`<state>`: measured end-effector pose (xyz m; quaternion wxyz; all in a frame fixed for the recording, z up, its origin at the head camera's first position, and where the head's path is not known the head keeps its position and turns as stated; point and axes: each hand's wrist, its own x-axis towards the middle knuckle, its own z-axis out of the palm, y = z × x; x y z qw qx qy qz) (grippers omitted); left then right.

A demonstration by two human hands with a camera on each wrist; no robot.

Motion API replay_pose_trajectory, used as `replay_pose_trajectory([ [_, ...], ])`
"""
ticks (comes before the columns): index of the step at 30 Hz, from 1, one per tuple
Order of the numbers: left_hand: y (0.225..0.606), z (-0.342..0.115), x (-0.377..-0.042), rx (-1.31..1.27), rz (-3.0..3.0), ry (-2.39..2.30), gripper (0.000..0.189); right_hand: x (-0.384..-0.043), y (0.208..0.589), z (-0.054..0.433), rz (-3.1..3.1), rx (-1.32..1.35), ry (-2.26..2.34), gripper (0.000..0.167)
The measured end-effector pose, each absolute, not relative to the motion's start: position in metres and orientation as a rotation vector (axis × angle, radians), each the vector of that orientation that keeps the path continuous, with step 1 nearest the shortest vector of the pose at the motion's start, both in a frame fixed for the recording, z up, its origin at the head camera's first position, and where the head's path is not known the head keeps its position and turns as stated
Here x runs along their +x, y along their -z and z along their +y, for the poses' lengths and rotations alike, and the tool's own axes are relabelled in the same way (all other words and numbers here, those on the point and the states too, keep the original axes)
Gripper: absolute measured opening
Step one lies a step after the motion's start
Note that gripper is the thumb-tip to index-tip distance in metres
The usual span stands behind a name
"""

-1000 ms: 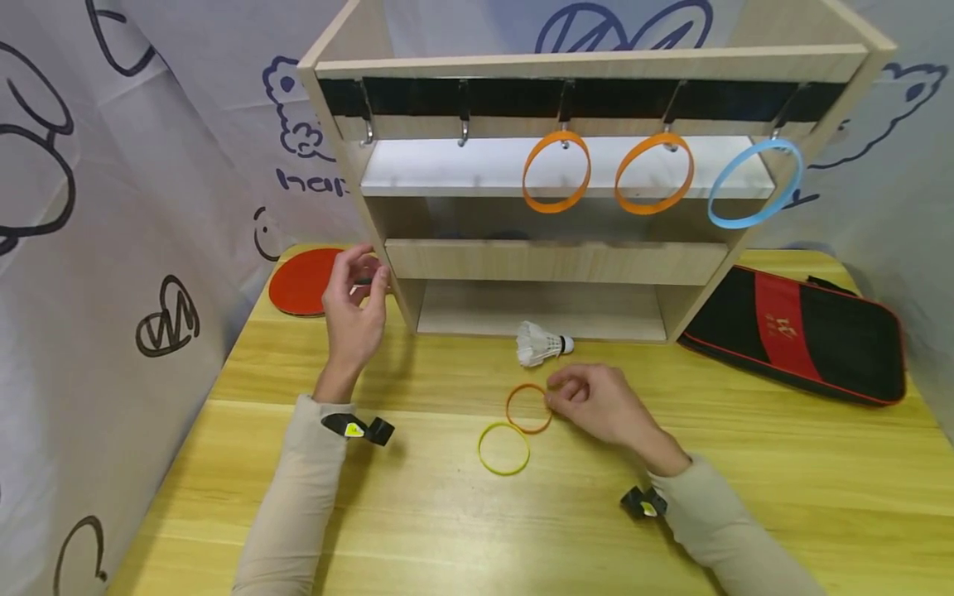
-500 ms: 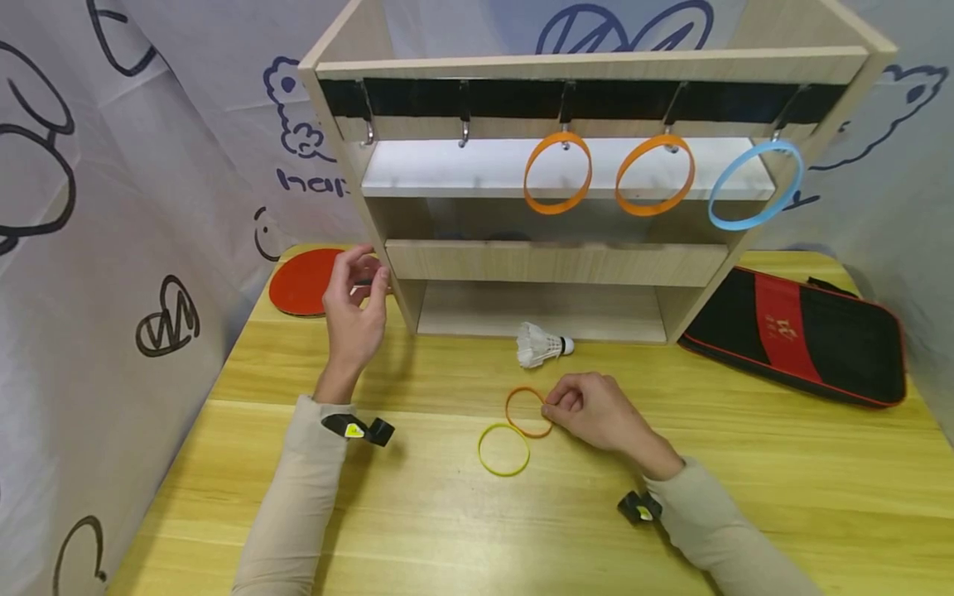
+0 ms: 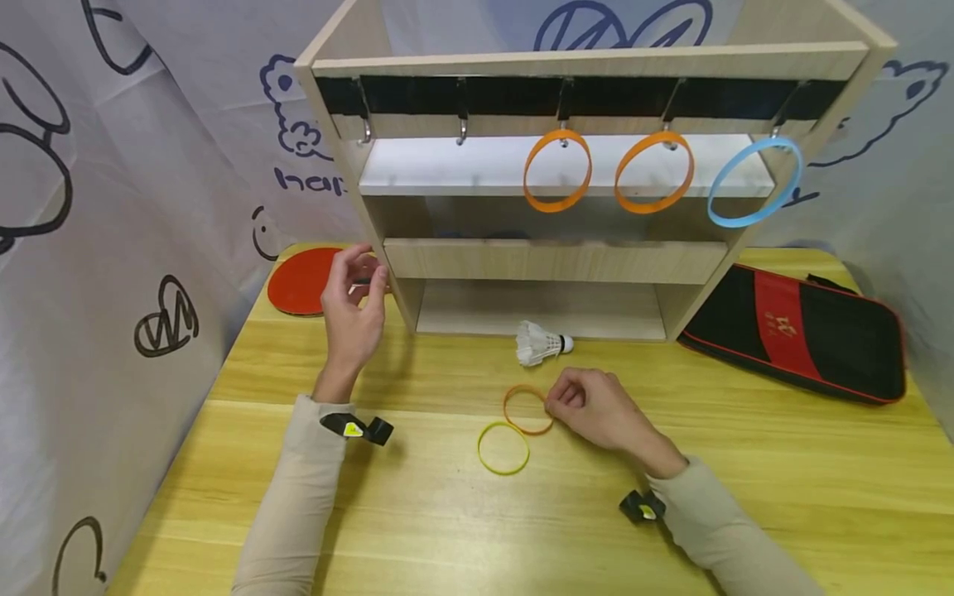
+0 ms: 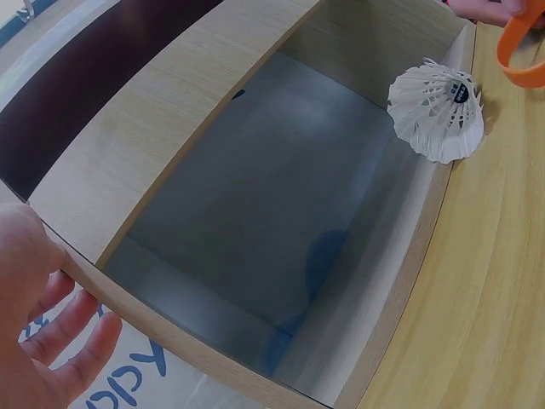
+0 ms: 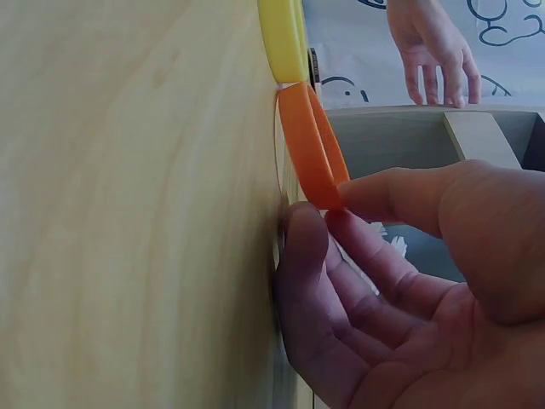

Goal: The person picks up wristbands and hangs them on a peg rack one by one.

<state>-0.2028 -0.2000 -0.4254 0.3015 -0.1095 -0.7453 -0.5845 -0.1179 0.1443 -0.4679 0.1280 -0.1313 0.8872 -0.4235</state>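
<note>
My right hand point(image 3: 596, 407) pinches an orange wristband point(image 3: 516, 424) by its right edge, low over the wooden table. In the right wrist view the thumb and a fingertip meet on the orange band point(image 5: 308, 145). A yellow wristband point(image 3: 503, 472) lies just to its left, right at the orange one's edge. My left hand point(image 3: 354, 310) rests its fingertips against the left side panel of the wooden rack point(image 3: 555, 261), holding no loose thing. From the left wrist, its fingers point(image 4: 72, 328) show beside the panel's outer face.
Two orange wristbands point(image 3: 527, 184) and a light blue one point(image 3: 711, 199) hang on the rack's right-hand hooks; two left hooks point(image 3: 462, 132) are bare. A shuttlecock point(image 3: 533, 344) lies at the rack's base. A red paddle point(image 3: 298, 283) is at left, a black-and-red case point(image 3: 842, 339) at right.
My right hand has shifted slightly toward me and its fingertips stay at the orange wristband's edge. The left hand has not moved.
</note>
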Motion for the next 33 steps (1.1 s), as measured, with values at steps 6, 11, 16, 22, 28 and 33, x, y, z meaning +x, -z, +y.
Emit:
replay_pose_trajectory([
  [6,0.425,-0.201,-0.203,-0.294,-1.974,1.551,0.033,-0.118,0.466,0.145,2.396,-0.369,1.401,0.007],
  [11,0.425,-0.200,-0.203,-0.294,-1.973,1.554,0.033,-0.119,0.460,0.147,2.234,-0.307,1.561,0.015],
  [16,0.426,-0.199,-0.203,-0.283,-1.980,1.555,0.034,-0.120,0.454,0.151,2.220,-0.272,1.601,0.029],
  [22,0.426,-0.199,-0.203,-0.281,-1.991,1.557,0.035,-0.120,0.451,0.155,2.245,-0.249,1.587,0.034],
  [28,0.426,-0.200,-0.202,-0.273,-1.991,1.557,0.035,-0.120,0.447,0.156,2.179,-0.243,1.661,0.036],
  [33,0.426,-0.200,-0.202,-0.279,-1.992,1.554,0.035,-0.121,0.441,0.155,2.149,-0.246,1.725,0.035],
])
